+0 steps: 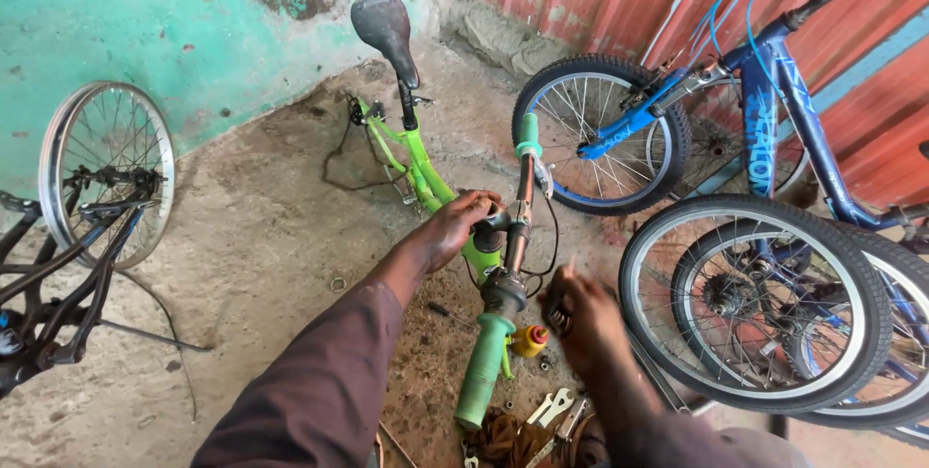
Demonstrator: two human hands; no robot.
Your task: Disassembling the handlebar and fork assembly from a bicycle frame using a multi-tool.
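Observation:
A small bright green bicycle frame (pixel 418 163) stands in front of me with a black saddle (pixel 384 28) and a handlebar with green grips (pixel 481 376). My left hand (pixel 459 226) grips the stem at the middle of the handlebar. My right hand (pixel 578 316) is just right of the bar, fingers closed around a small dark tool or part that I cannot make out clearly. A small yellow bottle with a red cap (pixel 530 340) sits on the ground between the grip and my right hand.
A blue bicycle (pixel 764 120) leans on the red metal wall at right, with more wheels (pixel 755 303) in front of it. A black frame and loose wheel (pixel 102 173) stand at left. Spanners (pixel 550 408) and small parts lie on the concrete by my knees.

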